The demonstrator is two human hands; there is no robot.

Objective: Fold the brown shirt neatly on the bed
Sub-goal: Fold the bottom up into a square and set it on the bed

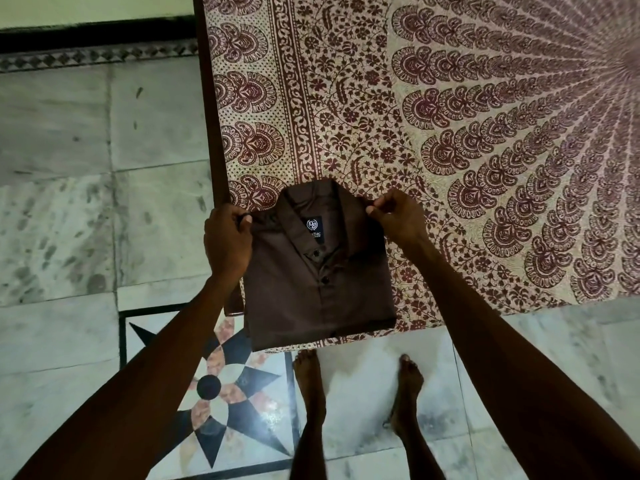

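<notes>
Folded brown shirt [311, 289], collar up, at the bed's [450, 168] near corner

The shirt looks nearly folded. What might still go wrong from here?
1. The left hand and right hand pinch only the shoulder corners of the brown shirt, so the folded layers below may sag open if it is lifted.
2. The shirt sits at the very corner of the bed, its lower edge past the rim; it might slide onto the floor.
</notes>
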